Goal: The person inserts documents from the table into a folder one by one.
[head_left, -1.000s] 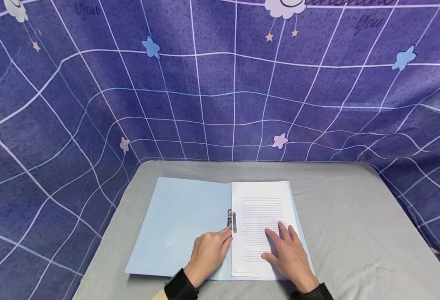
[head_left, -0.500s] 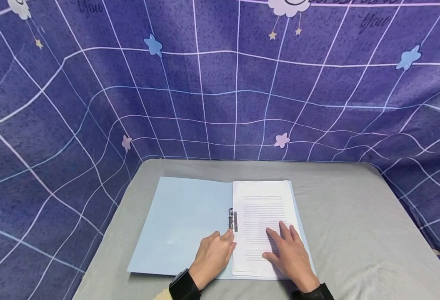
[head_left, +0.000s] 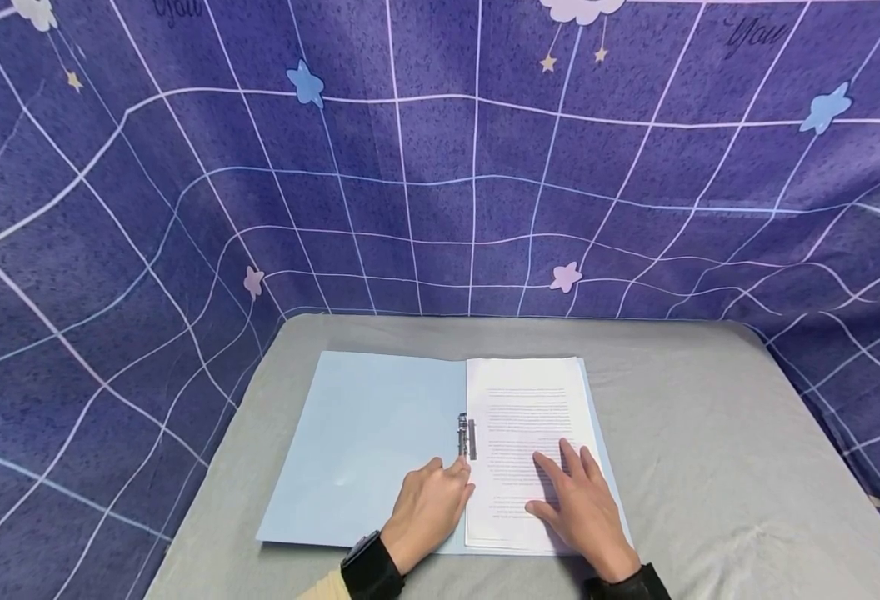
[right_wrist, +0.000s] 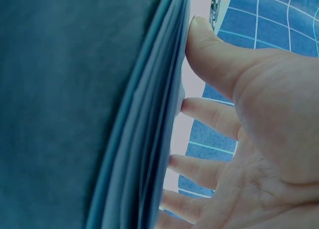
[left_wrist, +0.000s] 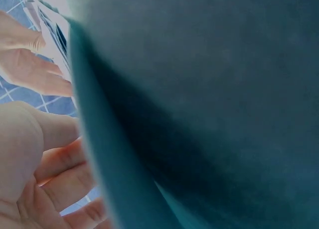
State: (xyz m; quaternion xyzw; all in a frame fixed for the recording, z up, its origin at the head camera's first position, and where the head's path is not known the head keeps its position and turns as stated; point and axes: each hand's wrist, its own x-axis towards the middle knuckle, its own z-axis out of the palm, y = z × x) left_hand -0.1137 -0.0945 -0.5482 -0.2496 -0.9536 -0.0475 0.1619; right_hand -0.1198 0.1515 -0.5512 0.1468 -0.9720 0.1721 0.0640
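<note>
A light blue folder [head_left: 365, 442] lies spread open on the grey cloth. Its right side bears a stack of white printed sheets [head_left: 518, 408]. Along the spine sits a metal clip [head_left: 462, 429], with a dark strip [head_left: 472, 439] beside it on the paper. My left hand [head_left: 431, 508] reaches over the inner cover, its index fingertip at the clip's lower end and its other fingers loosely bent. With fingers spread, my right hand [head_left: 582, 512] rests on the lower part of the top sheet. In the right wrist view, its fingertips touch the sheets, whose layered edges [right_wrist: 144, 129] show.
The grey cloth-covered table [head_left: 710, 450] extends to the right of the folder and behind it. A purple-blue curtain [head_left: 440, 208] with a grid and stars stands at the back and along both sides. Black bands [head_left: 372, 567] circle both wrists.
My left hand has shifted slightly, with its index finger straighter at the clip's lower end. My right hand stays on the sheets. The head view has moved a little.
</note>
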